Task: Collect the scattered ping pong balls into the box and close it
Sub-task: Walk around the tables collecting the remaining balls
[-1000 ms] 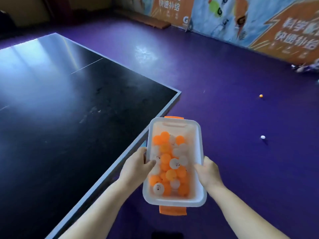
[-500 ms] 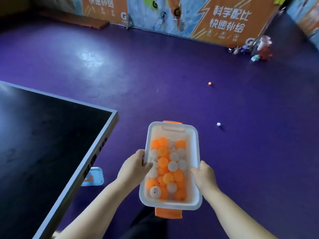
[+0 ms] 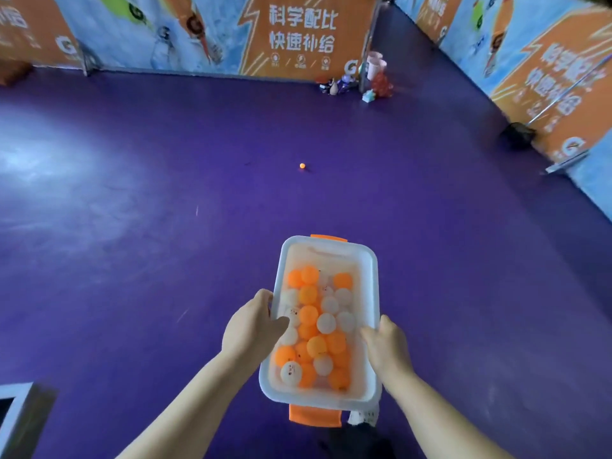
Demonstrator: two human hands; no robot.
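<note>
I carry a translucent white box (image 3: 369, 276) with orange latches at both ends, lid off. Inside lie several orange and white ping pong balls (image 3: 314, 329). My left hand (image 3: 251, 326) grips the box's left rim, thumb over the edge. My right hand (image 3: 385, 349) grips the right rim. One orange ball (image 3: 302, 165) lies on the purple floor well ahead of the box. The white ball seen earlier is out of sight, and no lid shows.
Orange-and-blue banner barriers (image 3: 298, 34) wall the far side and right side. A cluster of cups and small items (image 3: 367, 77) sits at the barrier corner. A dark bag (image 3: 516, 134) lies by the right barrier. The table corner (image 3: 16, 415) shows at lower left.
My view has swung right, away from the table, which slid to the lower left corner. The orange ball now lies straight ahead. The white floor ball left the view. Both hands kept their grip.
</note>
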